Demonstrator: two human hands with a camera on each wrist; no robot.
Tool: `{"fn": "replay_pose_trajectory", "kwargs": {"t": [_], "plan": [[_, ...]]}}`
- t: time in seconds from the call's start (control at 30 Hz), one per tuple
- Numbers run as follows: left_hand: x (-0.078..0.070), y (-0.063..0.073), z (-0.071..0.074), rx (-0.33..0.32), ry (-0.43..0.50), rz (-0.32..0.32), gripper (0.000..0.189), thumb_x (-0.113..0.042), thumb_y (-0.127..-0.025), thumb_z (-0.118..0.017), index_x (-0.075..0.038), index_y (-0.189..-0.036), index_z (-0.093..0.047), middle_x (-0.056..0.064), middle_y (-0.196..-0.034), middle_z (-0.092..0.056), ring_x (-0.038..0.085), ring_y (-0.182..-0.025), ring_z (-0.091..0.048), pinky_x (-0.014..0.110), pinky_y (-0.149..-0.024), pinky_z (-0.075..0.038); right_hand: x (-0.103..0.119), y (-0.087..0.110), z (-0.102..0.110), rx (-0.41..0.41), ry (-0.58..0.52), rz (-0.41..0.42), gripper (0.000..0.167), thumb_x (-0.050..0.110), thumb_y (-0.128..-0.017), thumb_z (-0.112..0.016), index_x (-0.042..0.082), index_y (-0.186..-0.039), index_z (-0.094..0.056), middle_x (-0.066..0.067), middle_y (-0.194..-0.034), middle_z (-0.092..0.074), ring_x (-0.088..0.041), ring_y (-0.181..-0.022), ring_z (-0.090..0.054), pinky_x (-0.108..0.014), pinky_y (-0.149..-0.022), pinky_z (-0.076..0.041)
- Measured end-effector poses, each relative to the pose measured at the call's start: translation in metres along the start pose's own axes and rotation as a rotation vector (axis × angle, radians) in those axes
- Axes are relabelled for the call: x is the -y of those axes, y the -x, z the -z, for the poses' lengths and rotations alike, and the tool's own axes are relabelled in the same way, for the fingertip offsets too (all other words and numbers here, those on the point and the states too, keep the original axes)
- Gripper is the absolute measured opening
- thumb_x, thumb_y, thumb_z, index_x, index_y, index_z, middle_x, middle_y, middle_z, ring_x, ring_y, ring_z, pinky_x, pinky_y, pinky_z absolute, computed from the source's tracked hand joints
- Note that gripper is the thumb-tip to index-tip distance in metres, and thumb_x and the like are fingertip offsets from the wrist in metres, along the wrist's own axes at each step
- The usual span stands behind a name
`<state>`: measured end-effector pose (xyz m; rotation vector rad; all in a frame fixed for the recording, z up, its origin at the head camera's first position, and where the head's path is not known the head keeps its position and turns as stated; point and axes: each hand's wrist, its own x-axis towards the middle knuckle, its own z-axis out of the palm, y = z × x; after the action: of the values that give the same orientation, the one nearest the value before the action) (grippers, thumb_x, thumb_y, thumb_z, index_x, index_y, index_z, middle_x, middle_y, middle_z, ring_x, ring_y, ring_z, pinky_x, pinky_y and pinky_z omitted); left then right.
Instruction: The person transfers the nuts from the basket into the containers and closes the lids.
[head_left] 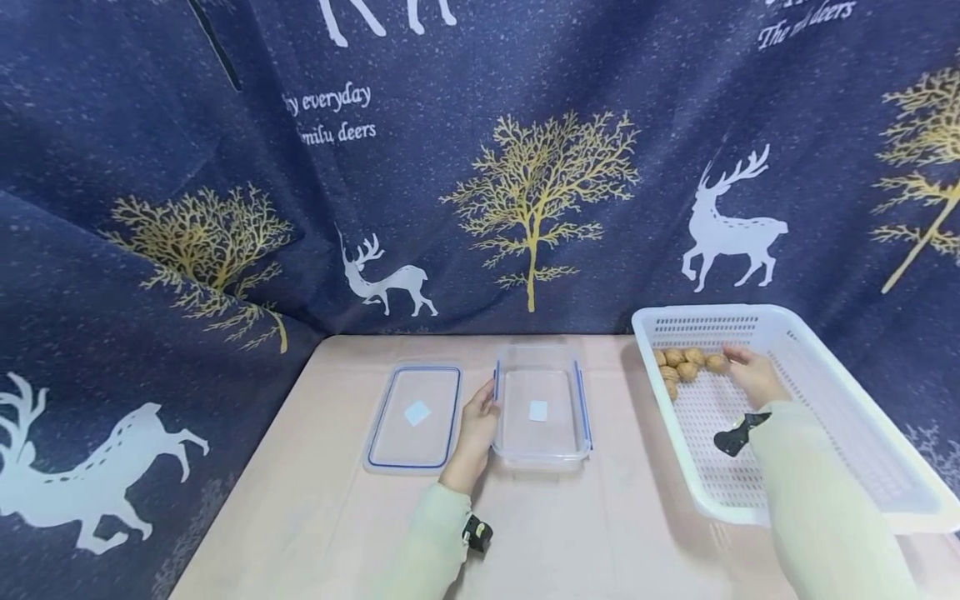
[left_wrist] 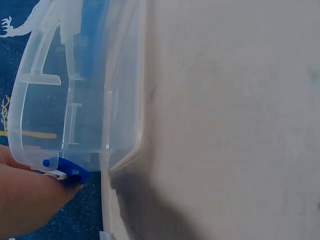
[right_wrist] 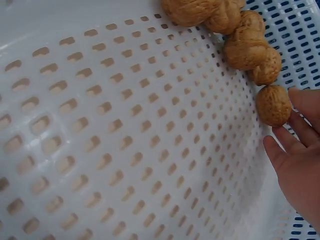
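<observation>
My left hand [head_left: 477, 429] grips the left side of a clear plastic food container [head_left: 540, 456], which stands lidless on the table. In the left wrist view, the thumb [left_wrist: 35, 200] presses beside a blue latch part [left_wrist: 72, 170] at the container's corner; the other fingers are mostly hidden behind it. Inside a white perforated basket [head_left: 673, 417], my right hand [head_left: 756, 377] pinches a walnut [right_wrist: 274, 106] between thumb and fingertips. Several more walnuts [right_wrist: 245, 47] lie close together beside it, along the basket's far left corner.
A clear lid [head_left: 412, 433] with a blue seal lies flat left of the container. The basket stands at the table's right side, its high walls around the right hand. A dark blue cloth [head_left: 465, 167] with deer and trees hangs behind the table [head_left: 592, 533].
</observation>
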<state>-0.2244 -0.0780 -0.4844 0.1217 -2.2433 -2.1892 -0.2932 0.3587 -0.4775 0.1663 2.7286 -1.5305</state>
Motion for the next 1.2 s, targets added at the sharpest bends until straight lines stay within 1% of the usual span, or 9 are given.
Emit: {"fn": "replay_pose_trajectory", "kwargs": {"t": [0.17,0.47,0.6,0.67,0.73,0.87,0.97,1.03,1.2], "plan": [[0.003,-0.001,-0.002,0.005,0.007,0.015,0.049,0.002,-0.097,-0.042,0.003,-0.145,-0.035,0.025,-0.149,-0.034,0.041,-0.138,-0.031,0.048,-0.115,-0.026,-0.007,0.000,-0.001,0.020,-0.038,-0.015,0.058,0.004,-0.094,-0.039,-0.014,-0.145,-0.019,-0.038,-0.147,-0.022,-0.052,-0.135,-0.022,-0.062,-0.111,-0.023],[0.008,0.001,-0.002,0.010,0.000,0.032,0.049,0.000,-0.098,-0.041,0.000,-0.146,-0.035,0.022,-0.151,-0.033,0.038,-0.139,-0.029,0.048,-0.116,-0.024,-0.014,0.001,-0.008,-0.096,0.063,0.009,0.051,0.001,-0.092,-0.048,-0.017,-0.137,-0.035,-0.039,-0.135,-0.040,-0.046,-0.121,-0.043,-0.052,-0.101,-0.041],[0.008,0.001,-0.001,0.009,-0.011,0.010,0.049,0.001,-0.097,-0.042,0.001,-0.146,-0.035,0.024,-0.150,-0.034,0.040,-0.139,-0.030,0.049,-0.116,-0.025,-0.015,0.001,-0.012,-0.148,0.031,-0.013,0.050,0.002,-0.091,-0.052,-0.014,-0.136,-0.040,-0.036,-0.134,-0.044,-0.012,-0.094,-0.057,-0.022,-0.083,-0.046],[0.008,0.000,-0.001,0.008,-0.015,0.005,0.049,0.001,-0.097,-0.042,0.001,-0.146,-0.036,0.025,-0.149,-0.034,0.040,-0.138,-0.030,0.049,-0.115,-0.026,-0.016,0.002,-0.012,-0.166,0.026,-0.006,0.048,0.001,-0.090,-0.053,-0.015,-0.135,-0.043,-0.036,-0.132,-0.046,0.008,-0.082,-0.048,-0.012,-0.073,-0.041],[0.008,0.000,-0.001,0.010,-0.013,0.009,0.049,0.000,-0.097,-0.042,0.001,-0.146,-0.035,0.024,-0.149,-0.034,0.040,-0.139,-0.030,0.049,-0.116,-0.025,-0.017,0.002,-0.013,-0.177,0.024,-0.005,0.047,0.002,-0.090,-0.054,-0.015,-0.133,-0.044,-0.036,-0.131,-0.047,0.016,-0.076,-0.039,-0.010,-0.068,-0.040],[0.006,0.000,-0.001,0.013,-0.011,0.017,0.049,-0.001,-0.098,-0.042,0.000,-0.146,-0.035,0.023,-0.150,-0.034,0.038,-0.139,-0.029,0.048,-0.116,-0.025,-0.016,0.003,-0.012,-0.187,0.044,-0.020,0.047,0.005,-0.091,-0.054,-0.014,-0.133,-0.045,-0.035,-0.130,-0.049,0.005,-0.081,-0.047,-0.016,-0.070,-0.041],[0.005,0.000,-0.001,0.015,-0.013,0.012,0.049,0.000,-0.097,-0.042,0.001,-0.146,-0.035,0.023,-0.150,-0.034,0.039,-0.139,-0.030,0.048,-0.116,-0.025,-0.015,0.003,-0.011,-0.189,0.050,-0.037,0.047,0.007,-0.092,-0.053,-0.012,-0.134,-0.045,-0.035,-0.131,-0.048,-0.021,-0.096,-0.056,-0.024,-0.076,-0.044],[0.004,0.000,-0.001,0.014,-0.015,0.008,0.050,0.000,-0.097,-0.042,0.001,-0.146,-0.035,0.023,-0.150,-0.034,0.039,-0.139,-0.030,0.049,-0.116,-0.025,-0.014,0.002,-0.011,-0.192,0.047,-0.040,0.046,0.007,-0.093,-0.053,-0.012,-0.134,-0.044,-0.035,-0.132,-0.048,-0.036,-0.109,-0.053,-0.033,-0.083,-0.047],[0.005,-0.003,-0.001,0.010,-0.027,0.001,0.050,0.002,-0.096,-0.042,0.003,-0.146,-0.034,0.025,-0.149,-0.034,0.041,-0.138,-0.030,0.050,-0.115,-0.026,-0.014,0.000,-0.009,-0.192,0.052,-0.034,0.046,0.011,-0.095,-0.052,-0.012,-0.134,-0.045,-0.035,-0.133,-0.047,-0.044,-0.118,-0.046,-0.053,-0.097,-0.042]]}}
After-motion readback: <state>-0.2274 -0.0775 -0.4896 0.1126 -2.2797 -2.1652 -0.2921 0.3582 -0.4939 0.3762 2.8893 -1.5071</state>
